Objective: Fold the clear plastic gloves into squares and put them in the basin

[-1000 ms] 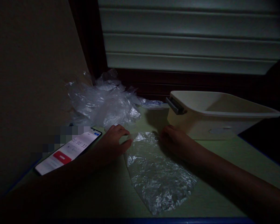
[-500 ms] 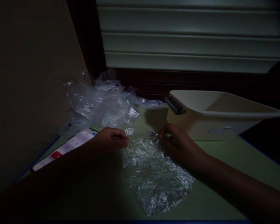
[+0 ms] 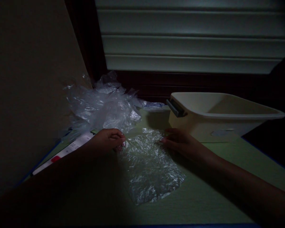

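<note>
A crinkled clear plastic bag (image 3: 152, 171) lies spread on the green tabletop (image 3: 216, 196), its far end between my two hands. My left hand (image 3: 110, 139) is closed, thumb and fingers pinching the bag's upper left corner. At the upper right edge, my right hand (image 3: 177, 141) has thumb and fingers drawn together on the plastic. The scene is dark, so the exact fingertip contact is faint.
Behind my left hand rises a heap of clear plastic bags (image 3: 106, 107) against the wall. A phone (image 3: 64, 153) with a timer lies partly under my left forearm. At back right stands a cream plastic bin (image 3: 199, 125) with a grey latch. A slatted shutter (image 3: 185, 44) fills the background.
The bag has shifted away from me and slightly left, its far edge now spread flatter between my hands. My left hand has moved slightly left.
</note>
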Demonstrator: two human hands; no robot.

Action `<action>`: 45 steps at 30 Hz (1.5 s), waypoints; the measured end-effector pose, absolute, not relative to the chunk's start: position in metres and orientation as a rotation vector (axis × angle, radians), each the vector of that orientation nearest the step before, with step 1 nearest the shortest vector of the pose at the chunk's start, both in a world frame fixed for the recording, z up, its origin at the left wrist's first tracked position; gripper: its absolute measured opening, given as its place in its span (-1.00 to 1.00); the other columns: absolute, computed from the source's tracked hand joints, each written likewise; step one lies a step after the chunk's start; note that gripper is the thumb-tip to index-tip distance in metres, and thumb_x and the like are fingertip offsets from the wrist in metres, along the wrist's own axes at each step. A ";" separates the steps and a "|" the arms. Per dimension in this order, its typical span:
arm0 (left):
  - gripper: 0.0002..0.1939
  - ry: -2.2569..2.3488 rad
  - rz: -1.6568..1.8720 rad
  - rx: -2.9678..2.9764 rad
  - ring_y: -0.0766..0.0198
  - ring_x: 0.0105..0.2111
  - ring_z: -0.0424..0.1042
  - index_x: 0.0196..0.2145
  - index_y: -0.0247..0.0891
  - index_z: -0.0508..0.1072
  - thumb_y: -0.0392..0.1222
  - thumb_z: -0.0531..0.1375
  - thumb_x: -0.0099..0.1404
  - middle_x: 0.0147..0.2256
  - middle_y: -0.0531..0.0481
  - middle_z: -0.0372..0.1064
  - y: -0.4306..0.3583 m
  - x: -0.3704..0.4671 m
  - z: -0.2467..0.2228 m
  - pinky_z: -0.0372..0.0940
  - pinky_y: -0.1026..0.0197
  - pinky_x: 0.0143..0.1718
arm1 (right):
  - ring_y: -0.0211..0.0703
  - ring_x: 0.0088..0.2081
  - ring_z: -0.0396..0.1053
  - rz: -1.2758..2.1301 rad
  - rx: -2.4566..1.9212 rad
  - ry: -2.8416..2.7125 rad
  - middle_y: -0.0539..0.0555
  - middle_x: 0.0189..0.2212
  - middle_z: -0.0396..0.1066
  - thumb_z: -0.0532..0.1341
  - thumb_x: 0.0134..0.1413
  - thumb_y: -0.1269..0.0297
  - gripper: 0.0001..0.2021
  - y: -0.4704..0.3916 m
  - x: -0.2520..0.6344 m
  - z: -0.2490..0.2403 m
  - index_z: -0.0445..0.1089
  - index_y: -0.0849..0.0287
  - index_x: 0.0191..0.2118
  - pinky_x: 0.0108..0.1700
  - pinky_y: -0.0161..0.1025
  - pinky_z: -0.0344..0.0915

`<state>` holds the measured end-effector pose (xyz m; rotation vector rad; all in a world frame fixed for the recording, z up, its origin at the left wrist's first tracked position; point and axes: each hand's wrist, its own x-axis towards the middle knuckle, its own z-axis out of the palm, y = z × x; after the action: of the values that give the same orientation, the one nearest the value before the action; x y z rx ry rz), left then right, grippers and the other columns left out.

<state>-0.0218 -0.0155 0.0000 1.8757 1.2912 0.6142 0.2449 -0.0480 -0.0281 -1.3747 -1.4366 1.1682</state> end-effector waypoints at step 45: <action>-0.76 0.829 0.426 2.784 0.29 -0.35 0.39 -0.33 -0.32 0.50 -0.35 0.02 0.24 -0.35 -0.05 0.42 -0.012 -0.035 -0.003 0.21 0.32 -0.33 | -0.18 -0.46 0.36 0.356 -1.402 -2.274 0.11 -0.46 0.43 0.10 0.05 0.41 -0.82 -0.058 0.253 -0.010 0.46 0.19 -0.42 -0.40 -0.28 0.21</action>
<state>-0.0351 -0.0116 -0.0032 2.7839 0.8290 0.4263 0.2535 -0.0578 -0.0104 -1.4020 -2.2744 0.3562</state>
